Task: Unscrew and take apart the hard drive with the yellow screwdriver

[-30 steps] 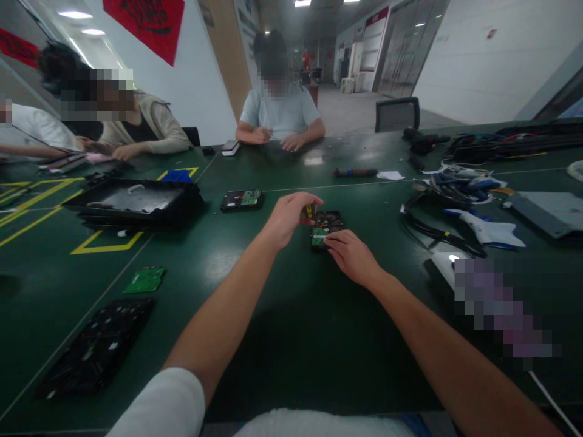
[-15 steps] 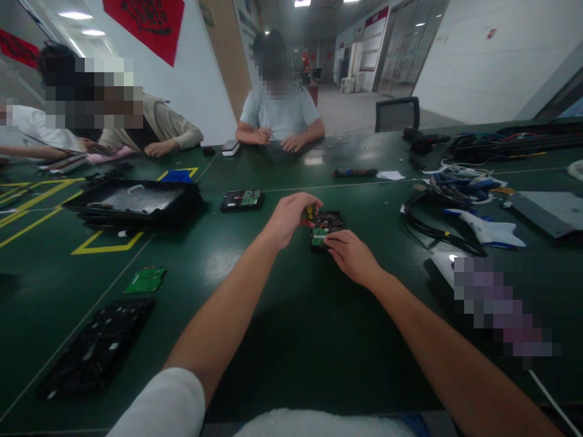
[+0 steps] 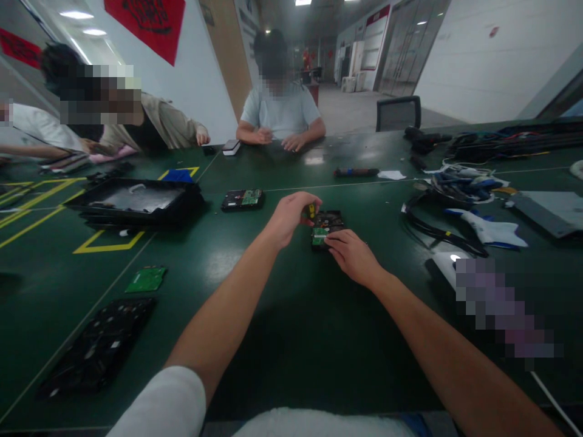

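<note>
A black hard drive (image 3: 328, 223) with a green circuit board lies face up on the dark green table (image 3: 291, 315), ahead of me at the middle. My left hand (image 3: 291, 216) is closed around a small screwdriver with a yellow and black handle (image 3: 311, 210), held upright at the drive's left edge. My right hand (image 3: 350, 255) rests on the drive's near right corner, fingers pressing down on it.
A second hard drive (image 3: 243, 199) lies further left, beside a black tray (image 3: 132, 202). A loose green board (image 3: 146, 280) and a black keyboard-like panel (image 3: 98, 349) sit near left. Cables and tools (image 3: 455, 188) crowd the right. Three people sit across the table.
My hands hold nearly still on the drive. The person at far left has reached an arm further out over the table.
</note>
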